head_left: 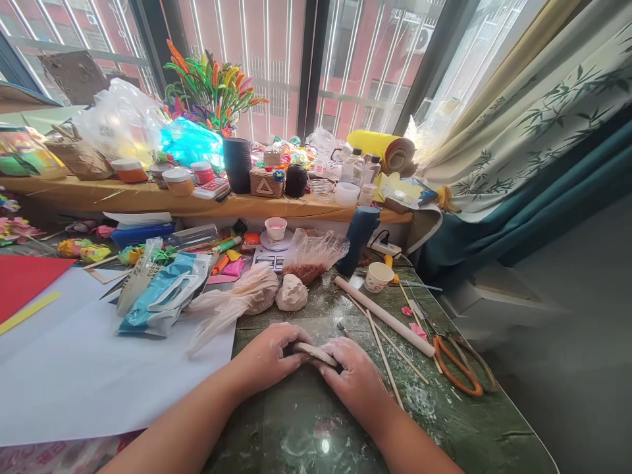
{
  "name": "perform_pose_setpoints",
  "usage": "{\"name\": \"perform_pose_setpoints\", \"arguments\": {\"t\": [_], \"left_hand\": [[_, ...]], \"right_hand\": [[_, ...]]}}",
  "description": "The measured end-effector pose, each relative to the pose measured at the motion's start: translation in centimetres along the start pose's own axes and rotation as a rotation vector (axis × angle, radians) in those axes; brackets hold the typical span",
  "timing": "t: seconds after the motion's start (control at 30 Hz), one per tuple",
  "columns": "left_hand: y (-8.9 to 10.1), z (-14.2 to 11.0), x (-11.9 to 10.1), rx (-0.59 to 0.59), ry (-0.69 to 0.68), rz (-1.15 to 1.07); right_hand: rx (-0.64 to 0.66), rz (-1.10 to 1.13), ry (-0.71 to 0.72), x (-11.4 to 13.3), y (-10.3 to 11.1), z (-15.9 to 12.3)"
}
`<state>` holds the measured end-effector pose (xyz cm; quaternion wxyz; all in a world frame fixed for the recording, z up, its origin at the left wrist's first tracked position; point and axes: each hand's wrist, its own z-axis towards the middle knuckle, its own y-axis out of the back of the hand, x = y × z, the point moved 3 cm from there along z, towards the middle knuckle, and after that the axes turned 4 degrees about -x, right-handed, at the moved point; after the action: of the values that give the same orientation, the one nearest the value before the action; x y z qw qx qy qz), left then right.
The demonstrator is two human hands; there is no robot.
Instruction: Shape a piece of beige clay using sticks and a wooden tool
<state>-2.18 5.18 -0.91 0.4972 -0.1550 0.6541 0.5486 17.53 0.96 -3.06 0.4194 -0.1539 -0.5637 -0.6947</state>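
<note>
My left hand [269, 359] and my right hand [354, 376] meet over the green marble table [306, 428], both dusted with pale clay. Between their closed fingers they grip a flat slab of clay [315, 353], held on edge just above the tabletop. A lump of pale clay [291, 293] lies a little beyond the hands. A white plastic bag [237, 303] lies to its left.
A wooden rolling pin [382, 316], thin wooden sticks [390, 349] and orange-handled scissors [457, 365] lie to the right. A paper cup [378, 276], a dark bottle [359, 238] and a bag of brown powder [311, 255] stand behind. White paper [74, 368] covers the left.
</note>
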Motion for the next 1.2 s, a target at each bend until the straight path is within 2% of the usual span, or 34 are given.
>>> {"name": "perform_pose_setpoints", "arguments": {"t": [0.13, 0.27, 0.43, 0.53, 0.8, 0.93, 1.07, 1.2], "left_hand": [[0.3, -0.3, 0.2, -0.087, 0.030, -0.262], [0.5, -0.1, 0.9, -0.255, 0.065, -0.525], [0.5, 0.1, 1.5, -0.358, 0.122, -0.546], [0.5, 0.2, 1.6, -0.360, 0.115, -0.528], [-0.1, 0.1, 1.8, -0.319, 0.108, -0.510], [-0.3, 0.0, 1.7, -0.299, 0.118, -0.485], [-0.3, 0.0, 1.4, -0.272, 0.120, -0.475], [-0.4, -0.2, 1.1, -0.226, 0.132, -0.483]], "right_hand": [[-0.171, 0.066, 0.022, 0.4, 0.7, -0.4], [-0.099, 0.022, 0.022, 0.5, 0.3, -0.4], [-0.145, 0.025, -0.012, 0.4, 0.1, -0.4], [-0.100, 0.025, 0.019, 0.6, -0.1, -0.5], [-0.161, 0.027, 0.035, 0.6, -0.1, -0.5], [-0.100, 0.010, 0.021, 0.5, -0.2, -0.5], [-0.144, -0.005, 0.034, 0.5, -0.3, -0.5], [-0.046, 0.009, -0.027, 0.1, -0.9, -0.6]]}}
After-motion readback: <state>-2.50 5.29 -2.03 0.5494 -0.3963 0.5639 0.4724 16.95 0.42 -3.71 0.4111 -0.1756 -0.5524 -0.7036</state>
